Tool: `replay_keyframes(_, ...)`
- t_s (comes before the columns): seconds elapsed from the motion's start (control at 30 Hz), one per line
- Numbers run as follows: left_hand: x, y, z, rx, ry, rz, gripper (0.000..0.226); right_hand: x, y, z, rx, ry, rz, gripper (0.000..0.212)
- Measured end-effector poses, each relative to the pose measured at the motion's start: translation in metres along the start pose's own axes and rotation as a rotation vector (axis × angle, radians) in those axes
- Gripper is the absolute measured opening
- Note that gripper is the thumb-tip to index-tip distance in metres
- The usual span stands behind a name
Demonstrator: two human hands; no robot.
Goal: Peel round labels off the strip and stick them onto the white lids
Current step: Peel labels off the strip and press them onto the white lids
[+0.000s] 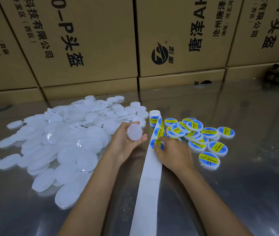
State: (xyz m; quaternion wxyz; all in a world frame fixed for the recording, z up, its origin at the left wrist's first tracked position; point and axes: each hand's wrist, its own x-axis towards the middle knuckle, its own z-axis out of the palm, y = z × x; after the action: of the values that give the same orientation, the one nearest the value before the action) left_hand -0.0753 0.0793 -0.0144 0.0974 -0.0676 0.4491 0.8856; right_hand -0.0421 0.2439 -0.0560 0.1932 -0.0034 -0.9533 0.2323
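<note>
My left hand [126, 142] grips a plain white lid [134, 132], its flat face turned up. A white backing strip [149, 184] runs from the bottom of the view up to a small label roll [154, 116]. My right hand [172, 154] rests on the strip, and its fingertips pinch the edge of a round blue and yellow label [156, 144] that still lies on the strip. Two more labels sit on the strip above it.
A large heap of unlabelled white lids [64, 142] covers the left of the shiny metal table [237, 193]. A pile of labelled lids [203, 138] lies to the right of the strip. Stacked cardboard boxes [92, 48] wall off the back.
</note>
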Motion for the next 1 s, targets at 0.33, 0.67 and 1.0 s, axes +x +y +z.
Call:
replay_keyframes(0.33,0.004,-0.025,0.002,0.402,0.012,0.193,0.021,-0.002,-0.002,0.005,-0.004,-0.002,-0.038,0.023)
replay_keyframes(0.67,0.006,-0.037,-0.001,0.675,-0.091,0.363,0.015,0.001,-0.001,0.003,0.101,-0.100,-0.101,0.010)
replay_keyframes(1.0,0.011,-0.040,-0.012,0.977,-0.077,0.403,0.012,0.004,0.002,0.000,0.188,-0.129,-0.161,0.023)
